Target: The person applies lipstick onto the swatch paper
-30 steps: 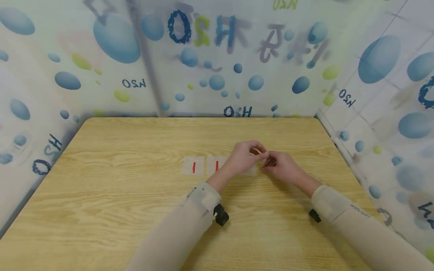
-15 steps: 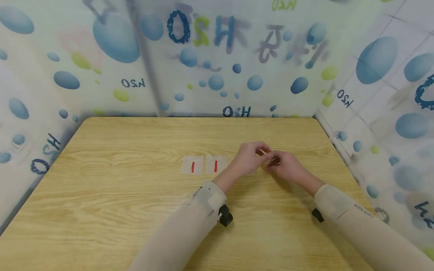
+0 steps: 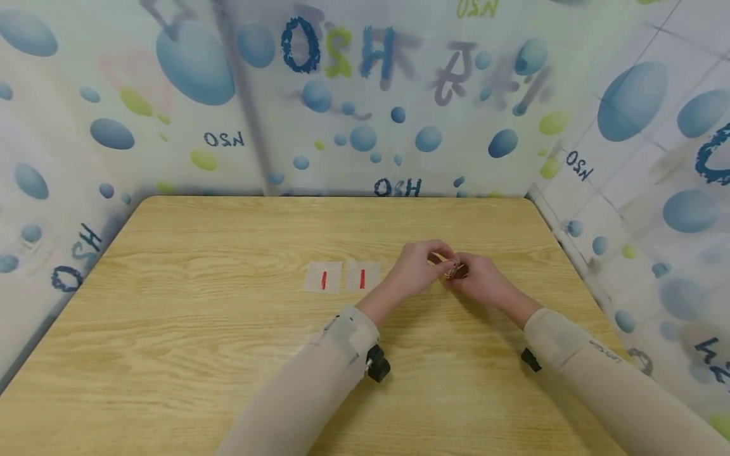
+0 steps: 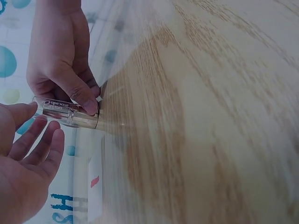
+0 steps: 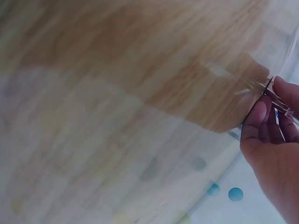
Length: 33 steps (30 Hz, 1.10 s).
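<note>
Between my hands is a slim lipstick-style tube, with a clear end, printed lettering that includes "avocado", and a gold-coloured end. My right hand grips it, thumb along the gold-coloured end in the left wrist view. My left hand pinches the clear end between thumb and forefinger, its other fingers loosely bent below. In the head view the tube is small and partly covered by fingers. Both hands are close over the table, right of two pale square papers, a left paper and a right paper, each with a red stroke.
The wood-grain table reaches back to a patterned wall covering with blue and green spots. A similar covering stands along the table's right side. Near each sleeve cuff sits a small black device, one being the left black device.
Both hands have shifted slightly right with the tube over the last second, then stayed nearly in place. The tube has turned a little between the fingers.
</note>
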Available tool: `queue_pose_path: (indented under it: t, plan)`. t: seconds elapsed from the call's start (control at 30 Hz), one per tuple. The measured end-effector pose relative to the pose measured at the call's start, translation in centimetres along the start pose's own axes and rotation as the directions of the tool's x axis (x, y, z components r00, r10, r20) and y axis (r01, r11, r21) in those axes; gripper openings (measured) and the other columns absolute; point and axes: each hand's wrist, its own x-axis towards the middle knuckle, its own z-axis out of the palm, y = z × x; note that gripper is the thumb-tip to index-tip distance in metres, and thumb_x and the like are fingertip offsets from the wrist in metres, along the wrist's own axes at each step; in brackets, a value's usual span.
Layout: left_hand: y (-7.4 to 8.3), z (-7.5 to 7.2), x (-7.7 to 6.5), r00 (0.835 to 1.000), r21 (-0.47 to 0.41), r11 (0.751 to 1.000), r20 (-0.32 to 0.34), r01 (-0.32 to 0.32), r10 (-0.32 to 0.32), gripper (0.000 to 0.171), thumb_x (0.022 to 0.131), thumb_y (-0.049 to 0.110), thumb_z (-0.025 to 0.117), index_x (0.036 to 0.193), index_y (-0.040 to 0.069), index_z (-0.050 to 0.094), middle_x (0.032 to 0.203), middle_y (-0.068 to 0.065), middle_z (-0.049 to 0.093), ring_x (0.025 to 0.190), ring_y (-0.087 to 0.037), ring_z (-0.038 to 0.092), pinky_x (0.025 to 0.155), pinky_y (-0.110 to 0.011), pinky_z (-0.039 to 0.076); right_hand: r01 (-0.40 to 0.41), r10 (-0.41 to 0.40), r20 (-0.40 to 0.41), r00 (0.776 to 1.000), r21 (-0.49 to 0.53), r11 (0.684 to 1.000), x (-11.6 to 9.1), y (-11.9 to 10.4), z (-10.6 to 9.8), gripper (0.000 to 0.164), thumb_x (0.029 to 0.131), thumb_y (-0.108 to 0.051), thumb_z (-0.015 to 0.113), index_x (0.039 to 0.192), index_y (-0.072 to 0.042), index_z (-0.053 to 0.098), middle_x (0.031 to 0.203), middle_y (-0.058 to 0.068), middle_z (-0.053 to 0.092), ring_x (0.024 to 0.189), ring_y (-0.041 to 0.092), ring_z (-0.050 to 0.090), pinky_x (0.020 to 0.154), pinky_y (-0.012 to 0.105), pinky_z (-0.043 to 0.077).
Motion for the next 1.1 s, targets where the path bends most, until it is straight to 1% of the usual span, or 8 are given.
queue_pose_path:
  t: [0.33,0.57,0.67,0.73,0.8,0.9,1.0,1.1]
  plan:
    - [-0.1,0.0,-0.1,1.000,-0.013,1.000,0.002,0.017,-0.016,0.017,0.106,0.021,0.068,0.122,0.016,0.074,0.127,-0.003,0.075,0.112,-0.019,0.071,0.084,-0.025,0.061,-0.015,0.015,0.003,1.000,-0.009,1.000,0.2,0.3,0.1,0.017,0.097,-0.010,0.077,0.110,-0.002,0.069,0.106,0.017,0.078,0.102,0.030,0.076,0.090,0.046,0.063]
    - [-0.1,-0.1,-0.2,1.000,-0.012,1.000,0.020,0.019,-0.019,0.018,0.106,0.019,0.068,0.124,0.017,0.073,0.130,-0.003,0.074,0.113,-0.018,0.072,0.080,-0.024,0.061,-0.025,0.025,0.019,1.000,0.010,1.000,0.3,0.3,0.2,0.021,0.097,-0.011,0.078,0.113,-0.003,0.067,0.108,0.017,0.077,0.103,0.030,0.076,0.090,0.046,0.063]
    - [-0.1,-0.4,-0.4,0.999,-0.032,0.999,0.028,0.037,-0.036,0.020,0.107,0.020,0.067,0.126,0.019,0.073,0.133,-0.002,0.072,0.114,-0.018,0.071,0.079,-0.026,0.061,-0.034,0.032,0.047,0.998,0.042,0.999,0.2,0.2,-0.1,0.036,0.097,-0.013,0.079,0.127,-0.001,0.063,0.114,0.019,0.076,0.107,0.031,0.075,0.091,0.044,0.063]
    - [-0.1,-0.7,-0.5,0.999,-0.042,0.998,0.033,0.045,-0.044,0.023,0.107,0.023,0.067,0.129,0.020,0.072,0.136,-0.001,0.071,0.115,-0.016,0.070,0.078,-0.027,0.061,-0.055,0.051,0.074,0.996,0.061,0.997,0.1,0.1,-0.4,0.053,0.097,-0.017,0.079,0.143,0.000,0.057,0.120,0.020,0.073,0.111,0.033,0.074,0.090,0.042,0.063]
    - [0.0,-1.2,-0.5,0.999,-0.042,0.998,0.033,0.041,-0.039,0.026,0.108,0.027,0.066,0.132,0.021,0.072,0.138,0.000,0.070,0.115,-0.016,0.069,0.079,-0.028,0.061,-0.082,0.073,0.108,0.991,0.078,0.994,0.0,-0.1,-1.0,0.072,0.097,-0.022,0.080,0.157,-0.001,0.045,0.128,0.020,0.069,0.116,0.034,0.071,0.090,0.041,0.063]
    - [0.2,-2.6,-0.6,0.999,0.004,1.000,0.032,-0.006,0.006,0.030,0.109,0.033,0.063,0.136,0.021,0.070,0.141,0.000,0.068,0.117,-0.018,0.069,0.084,-0.032,0.062,-0.110,0.096,0.150,0.984,0.094,0.989,-0.1,-0.7,-2.1,0.088,0.098,-0.030,0.080,0.166,-0.002,0.031,0.140,0.020,0.060,0.125,0.036,0.064,0.093,0.043,0.061]
    - [0.7,-4.6,-0.9,0.997,0.107,0.992,0.040,-0.063,0.059,0.036,0.110,0.039,0.059,0.139,0.019,0.068,0.146,-0.002,0.066,0.125,-0.023,0.067,0.096,-0.040,0.061,-0.091,0.077,0.156,0.985,0.086,0.992,-0.2,-1.6,-3.4,0.091,0.099,-0.039,0.076,0.168,-0.006,0.026,0.153,0.023,0.049,0.134,0.041,0.057,0.100,0.052,0.057]
    - [1.1,-7.0,-1.4,0.995,0.265,0.960,0.055,-0.095,0.083,0.046,0.111,0.048,0.054,0.145,0.019,0.063,0.154,-0.003,0.060,0.140,-0.026,0.059,0.113,-0.047,0.053,-0.038,0.033,0.106,0.994,0.044,0.998,-0.2,-2.7,-4.5,0.087,0.104,-0.048,0.068,0.168,-0.008,0.026,0.162,0.028,0.039,0.141,0.048,0.050,0.108,0.063,0.052]
